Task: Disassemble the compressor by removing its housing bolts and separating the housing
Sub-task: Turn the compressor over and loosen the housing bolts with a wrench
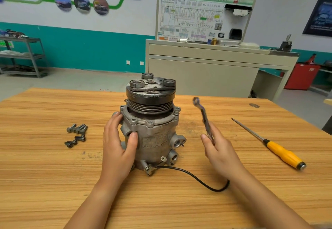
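The fingers (pixel 115 120) of my left hand (pixel 117 147) curl round the flank of the compressor (pixel 154 138), thumb pressed to the casing, steadying it. My right hand (pixel 221 150) pinches the shank of a wrench (pixel 203 115) between thumb and fingers. The wrench's ring end is raised in the air just beside the compressor and touches nothing.

The compressor stands upright mid-worktop (pixel 53 174) with its pulley (pixel 150 101) on top and a black cable (pixel 197 180) trailing toward me.

Well apart to the left lies a cluster of loose bolts (pixel 76 135), so I judge most of the unbolting done. One bolt head (pixel 177 112) seems to sit in the right-hand flange lug, and the housing shows no gap at its seam. I judge that bolt and the separating are what is left. A yellow-handled screwdriver (pixel 285 155) lies to the right, apart from my hand.

The pulley hides the far side of the flange, and my left hand covers the lugs on that side, so I cannot tell how many bolts remain. The wrench is blurred, the label unreadable, and the loose bolts overlap too much to count.
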{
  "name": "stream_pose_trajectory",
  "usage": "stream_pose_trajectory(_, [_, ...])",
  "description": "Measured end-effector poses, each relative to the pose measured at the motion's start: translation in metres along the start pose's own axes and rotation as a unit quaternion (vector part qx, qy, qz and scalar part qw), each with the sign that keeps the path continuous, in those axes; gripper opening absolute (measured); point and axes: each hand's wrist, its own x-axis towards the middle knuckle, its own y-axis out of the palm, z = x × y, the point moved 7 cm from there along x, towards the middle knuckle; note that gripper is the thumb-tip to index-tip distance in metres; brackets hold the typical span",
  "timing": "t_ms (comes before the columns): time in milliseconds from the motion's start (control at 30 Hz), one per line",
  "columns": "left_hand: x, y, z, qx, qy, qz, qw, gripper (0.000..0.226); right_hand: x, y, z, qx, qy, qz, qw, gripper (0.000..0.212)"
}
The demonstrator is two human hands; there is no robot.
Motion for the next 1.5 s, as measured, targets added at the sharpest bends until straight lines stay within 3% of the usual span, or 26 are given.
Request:
stream_pose_trajectory(200, [-0.001, -0.001, -0.001, 0.005, -0.013, -0.003, 1.000, 0.066, -0.008, -0.021, 0.031, -0.059, -0.001, 0.048, 0.997, 0.036])
stream_pose_trajectory(267, [-0.001, -0.001, -0.002, 0.002, -0.012, -0.005, 1.000, 0.064, -0.011, -0.029, 0.046, -0.130, -0.024, 0.069, 0.989, 0.039])
stream_pose_trajectory(400, [0.000, -0.002, -0.003, -0.004, -0.013, -0.006, 1.000, 0.057, -0.011, -0.039, 0.067, -0.289, -0.037, 0.115, 0.950, 0.044])
stream_pose_trajectory(533, [0.001, -0.002, -0.001, -0.002, -0.020, -0.007, 1.000, 0.064, -0.006, -0.043, 0.082, -0.401, -0.067, 0.116, 0.906, 0.048])
stream_pose_trajectory(700, [0.001, -0.002, 0.000, -0.006, -0.021, -0.001, 1.000, 0.061, 0.000, -0.052, 0.085, -0.461, -0.043, 0.104, 0.880, 0.053])
stream_pose_trajectory(867, [0.001, -0.003, 0.000, -0.011, -0.028, -0.002, 1.000, 0.065, 0.001, -0.044, 0.093, -0.509, -0.031, 0.149, 0.847, 0.051])
stream_pose_trajectory(1000, [0.001, -0.002, 0.000, -0.009, -0.028, -0.002, 1.000, 0.066, -0.005, -0.038, 0.112, -0.600, -0.051, 0.153, 0.784, 0.049])
stream_pose_trajectory(1133, [0.000, 0.001, 0.000, -0.020, -0.035, 0.006, 0.999, 0.069, -0.013, -0.026, 0.128, -0.656, -0.073, 0.184, 0.729, 0.068])
stream_pose_trajectory(1267, [0.000, 0.003, 0.006, -0.042, -0.056, 0.021, 0.997, 0.060, -0.009, -0.029, 0.130, -0.657, -0.074, 0.203, 0.722, 0.066])
stream_pose_trajectory(1400, [-0.003, -0.002, 0.002, -0.117, -0.092, 0.016, 0.989, 0.076, -0.019, -0.019, 0.123, -0.675, -0.093, 0.196, 0.705, 0.065])
stream_pose_trajectory(1500, [0.002, 0.002, -0.003, -0.100, -0.127, -0.005, 0.987, 0.089, -0.019, -0.020, 0.114, -0.694, -0.122, 0.187, 0.684, 0.060])
